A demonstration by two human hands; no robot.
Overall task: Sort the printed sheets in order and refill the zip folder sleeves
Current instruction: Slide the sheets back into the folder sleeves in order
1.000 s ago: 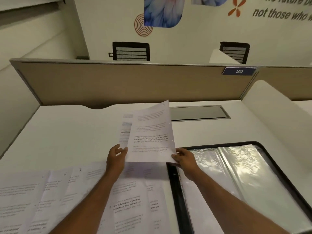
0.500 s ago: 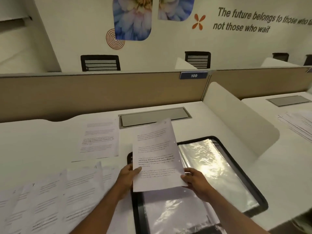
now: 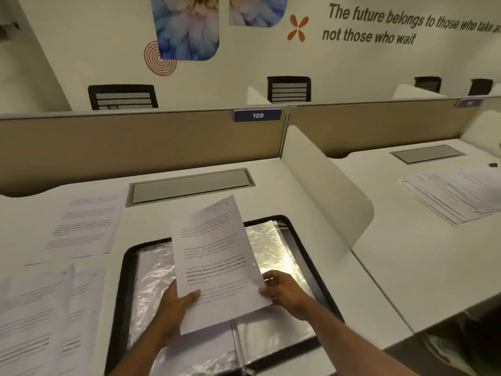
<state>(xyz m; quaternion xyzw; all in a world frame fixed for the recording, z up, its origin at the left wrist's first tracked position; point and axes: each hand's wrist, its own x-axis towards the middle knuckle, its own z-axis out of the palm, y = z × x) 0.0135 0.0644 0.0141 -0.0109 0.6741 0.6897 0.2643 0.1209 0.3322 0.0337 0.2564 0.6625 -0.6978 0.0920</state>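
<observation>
A printed sheet [image 3: 214, 256] is held tilted above the open black zip folder [image 3: 124, 270], whose clear plastic sleeves [image 3: 273, 245] lie spread and shiny. My left hand [image 3: 177, 302] grips the sheet's lower left edge, thumb on top. My right hand [image 3: 282, 290] pinches the lower right edge. One single sheet [image 3: 81, 226] lies flat on the desk to the folder's left rear. Several overlapping printed sheets [image 3: 46, 316] are fanned out at the near left.
A white curved divider [image 3: 325, 191] bounds the desk on the right; beyond it lies another stack of papers [image 3: 455, 194]. A grey cable hatch [image 3: 189, 184] sits behind the folder. A tan partition [image 3: 135, 142] closes the back.
The view has swung right and the held sheet has come from over the left papers to above the folder's sleeves, lower and nearer to me. Both hands keep hold of it.
</observation>
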